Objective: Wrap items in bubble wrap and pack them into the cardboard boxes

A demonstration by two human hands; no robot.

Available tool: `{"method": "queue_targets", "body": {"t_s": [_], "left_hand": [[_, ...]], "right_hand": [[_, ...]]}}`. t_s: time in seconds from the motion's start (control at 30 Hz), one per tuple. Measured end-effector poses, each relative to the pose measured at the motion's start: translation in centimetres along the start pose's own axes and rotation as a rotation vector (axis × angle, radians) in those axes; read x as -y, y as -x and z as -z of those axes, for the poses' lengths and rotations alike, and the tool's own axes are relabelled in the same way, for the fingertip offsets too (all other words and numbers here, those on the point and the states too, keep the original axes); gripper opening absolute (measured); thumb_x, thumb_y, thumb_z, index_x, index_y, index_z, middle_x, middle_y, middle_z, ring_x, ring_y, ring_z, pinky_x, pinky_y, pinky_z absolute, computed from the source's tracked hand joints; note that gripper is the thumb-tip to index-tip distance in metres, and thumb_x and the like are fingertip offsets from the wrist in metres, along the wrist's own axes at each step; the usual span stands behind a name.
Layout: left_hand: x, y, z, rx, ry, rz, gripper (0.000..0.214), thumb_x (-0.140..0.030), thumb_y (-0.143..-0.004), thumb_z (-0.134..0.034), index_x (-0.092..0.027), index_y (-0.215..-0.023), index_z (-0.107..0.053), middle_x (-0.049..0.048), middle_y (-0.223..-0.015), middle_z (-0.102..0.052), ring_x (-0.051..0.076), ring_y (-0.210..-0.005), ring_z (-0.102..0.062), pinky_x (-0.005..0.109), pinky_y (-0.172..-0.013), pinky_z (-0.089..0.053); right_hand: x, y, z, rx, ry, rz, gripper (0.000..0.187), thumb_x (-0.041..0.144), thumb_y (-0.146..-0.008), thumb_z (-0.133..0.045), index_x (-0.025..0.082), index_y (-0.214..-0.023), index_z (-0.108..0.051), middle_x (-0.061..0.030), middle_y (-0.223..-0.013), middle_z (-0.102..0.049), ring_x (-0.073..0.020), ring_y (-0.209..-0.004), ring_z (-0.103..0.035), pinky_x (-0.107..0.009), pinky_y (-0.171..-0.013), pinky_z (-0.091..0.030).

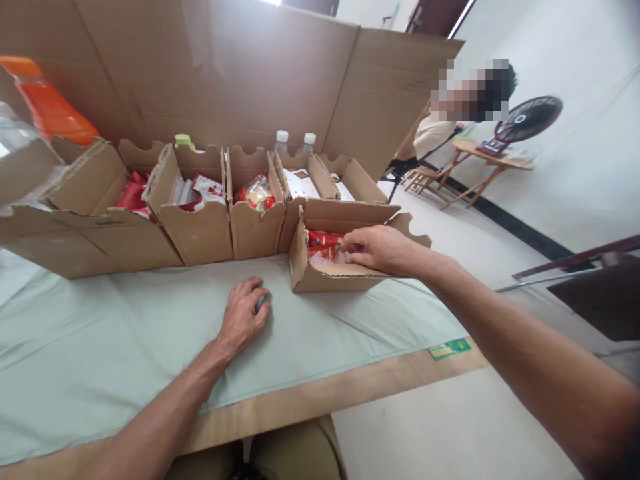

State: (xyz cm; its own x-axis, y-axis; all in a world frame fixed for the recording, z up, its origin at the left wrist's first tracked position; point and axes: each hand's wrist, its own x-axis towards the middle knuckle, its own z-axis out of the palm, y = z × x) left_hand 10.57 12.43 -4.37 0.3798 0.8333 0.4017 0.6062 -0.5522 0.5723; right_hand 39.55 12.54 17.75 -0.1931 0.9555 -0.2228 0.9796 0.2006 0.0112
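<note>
My right hand (373,248) reaches over the near wall of a small cardboard box (333,279). Its fingers are bent and drawn together at the red packets (325,245), beside a bit of clear plastic. What lies between the fingertips, if anything, cannot be made out. On the pale green cloth (150,333), left of that box, rests my left hand (245,310). Its fingers are loosely bent, the thumb stands apart from them, and I see nothing held.
Behind stand several cardboard bins (197,230) of packets. Bottles (281,139) and an orange bottle (55,103) rise behind them, before a tall cardboard panel (225,73). A person (430,133) and a fan (530,123) are at the right. The table's wooden edge (350,393) is near me.
</note>
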Motion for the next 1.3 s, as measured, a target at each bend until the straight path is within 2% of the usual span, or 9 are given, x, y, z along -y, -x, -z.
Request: {"method": "queue_targets", "body": {"t_s": [0.1, 0.23, 0.37, 0.43, 0.6, 0.8, 1.1, 1.2, 1.3], "left_hand": [[0.0, 0.0, 0.1, 0.004, -0.001, 0.0, 0.027, -0.021, -0.087, -0.056, -0.022, -0.103, -0.077, 0.0128, -0.127, -0.073, 0.033, -0.125, -0.064, 0.054, -0.107, -0.052], [0.0, 0.0, 0.2, 0.013, 0.0, -0.004, 0.026, -0.021, -0.088, -0.056, -0.022, -0.103, -0.077, 0.0124, -0.127, -0.073, 0.033, -0.126, -0.064, 0.054, -0.107, -0.052], [0.0, 0.0, 0.3, 0.014, 0.003, -0.007, 0.027, -0.022, -0.089, -0.055, -0.02, -0.103, -0.077, 0.0148, -0.128, -0.072, 0.034, -0.125, -0.064, 0.055, -0.106, -0.052], [0.0, 0.0, 0.3, 0.015, 0.004, -0.007, 0.027, -0.022, -0.089, -0.055, -0.02, -0.103, -0.077, 0.0149, -0.128, -0.072, 0.034, -0.125, -0.064, 0.055, -0.106, -0.052], [-0.1, 0.0, 0.2, 0.018, 0.0, -0.003, 0.026, -0.021, -0.088, -0.056, -0.021, -0.103, -0.077, 0.0132, -0.128, -0.072, 0.033, -0.126, -0.063, 0.054, -0.107, -0.052], [-0.1, 0.0, 0.2, 0.021, -0.002, 0.005, 0.026, -0.021, -0.088, -0.056, -0.021, -0.103, -0.077, 0.0137, -0.129, -0.072, 0.034, -0.128, -0.062, 0.056, -0.107, -0.052], [0.0, -0.1, 0.3, 0.031, -0.003, 0.008, 0.026, -0.023, -0.088, -0.056, -0.022, -0.103, -0.077, 0.0123, -0.129, -0.073, 0.033, -0.128, -0.063, 0.055, -0.108, -0.052], [-0.1, -0.1, 0.4, 0.033, -0.004, 0.004, 0.026, -0.023, -0.088, -0.055, -0.021, -0.103, -0.077, 0.0134, -0.128, -0.073, 0.034, -0.126, -0.064, 0.055, -0.107, -0.052], [-0.1, -0.1, 0.3, 0.028, -0.002, 0.003, 0.028, -0.023, -0.088, -0.054, -0.02, -0.103, -0.077, 0.0147, -0.128, -0.073, 0.035, -0.127, -0.063, 0.056, -0.107, -0.052]], "right_hand": [[0.6, -0.6, 0.3, 0.0, -0.065, 0.037, 0.019, 0.029, -0.091, -0.063, 0.025, -0.099, -0.08, -0.0029, -0.106, -0.08, -0.0228, -0.096, -0.07, -0.03, -0.078, -0.046], [2.5, -2.2, 0.6, -0.04, 0.029, 0.095, 0.025, 0.037, -0.092, -0.065, 0.026, -0.107, -0.082, -0.0072, -0.113, -0.078, -0.0273, -0.102, -0.07, -0.033, -0.079, -0.047], [4.7, -3.9, 1.0, 0.088, 0.113, 0.067, 0.025, 0.037, -0.091, -0.067, 0.023, -0.106, -0.081, -0.011, -0.102, -0.08, -0.0292, -0.095, -0.072, -0.034, -0.073, -0.046], [5.2, -4.2, 1.0, 0.097, 0.107, 0.056, 0.022, 0.03, -0.09, -0.068, 0.024, -0.106, -0.081, -0.0101, -0.105, -0.081, -0.0292, -0.096, -0.073, -0.034, -0.073, -0.045], [4.2, -3.4, 0.4, 0.06, -0.046, 0.064, 0.026, 0.028, -0.091, -0.065, 0.025, -0.114, -0.077, -0.0062, -0.116, -0.08, -0.0265, -0.102, -0.073, -0.032, -0.081, -0.049], [3.7, -2.9, 0.2, 0.137, -0.169, 0.104, 0.046, 0.013, -0.083, -0.066, 0.028, -0.127, -0.073, -0.0012, -0.121, -0.079, -0.0247, -0.108, -0.072, -0.03, -0.087, -0.05], [3.9, -2.8, -0.9, -0.029, -0.149, 0.04, 0.03, 0.014, -0.09, -0.06, 0.022, -0.116, -0.074, -0.0064, -0.117, -0.079, -0.0253, -0.107, -0.071, -0.033, -0.088, -0.048], [3.4, -2.4, -1.0, -0.142, -0.235, -0.007, 0.033, 0.015, -0.091, -0.056, 0.022, -0.117, -0.075, -0.0055, -0.115, -0.08, -0.0242, -0.104, -0.071, -0.033, -0.09, -0.049], [2.8, -2.0, -1.0, -0.277, -0.388, -0.022, 0.032, 0.015, -0.09, -0.053, 0.02, -0.108, -0.079, -0.0043, -0.112, -0.081, -0.0217, -0.099, -0.072, -0.032, -0.09, -0.05]]}}
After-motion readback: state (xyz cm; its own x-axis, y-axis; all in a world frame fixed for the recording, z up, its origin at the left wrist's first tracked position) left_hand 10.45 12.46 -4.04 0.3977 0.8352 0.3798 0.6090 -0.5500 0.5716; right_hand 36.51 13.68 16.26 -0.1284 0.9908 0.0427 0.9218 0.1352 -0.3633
